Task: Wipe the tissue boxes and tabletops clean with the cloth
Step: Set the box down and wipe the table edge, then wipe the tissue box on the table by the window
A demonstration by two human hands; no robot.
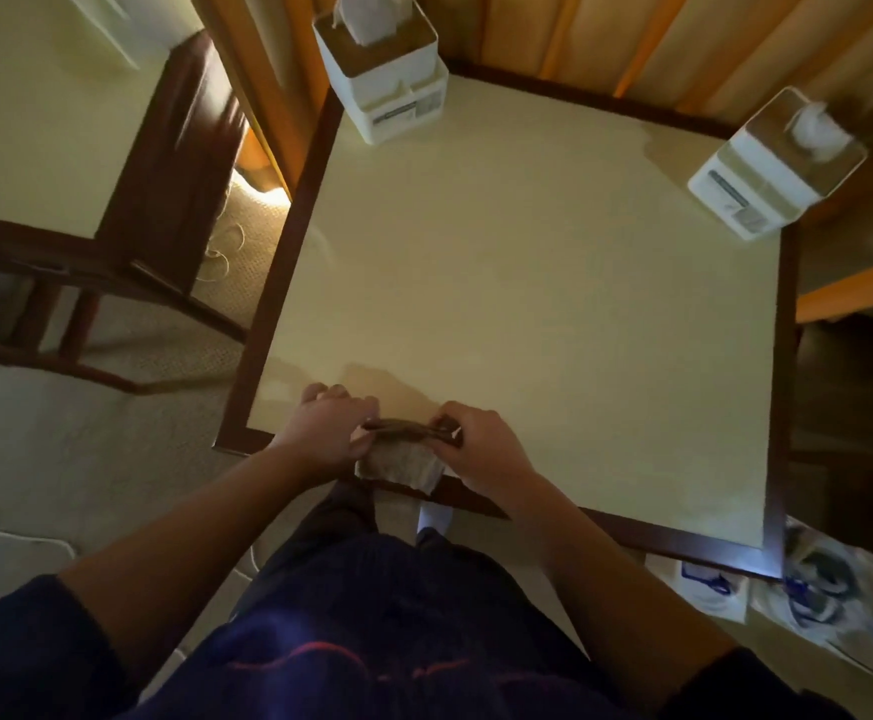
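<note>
- Left hand (328,431) and right hand (478,446) each pinch one end of the folded cloth (398,459), held at the near edge of the worktop (528,283).
- Two tissue boxes stand well beyond the hands: one far-left (380,77), one far-right (772,168).
- Judged: the cloth is being readied; whether anything is wiped yet cannot be told.

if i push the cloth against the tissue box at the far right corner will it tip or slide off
The tissue box looks tall for its base, so a high push may tip it. It stands right at the table corner, so a slide could take it over the edge. It is probably light, being a plastic-looking case with tissue. Both hands hold the cloth.
</note>
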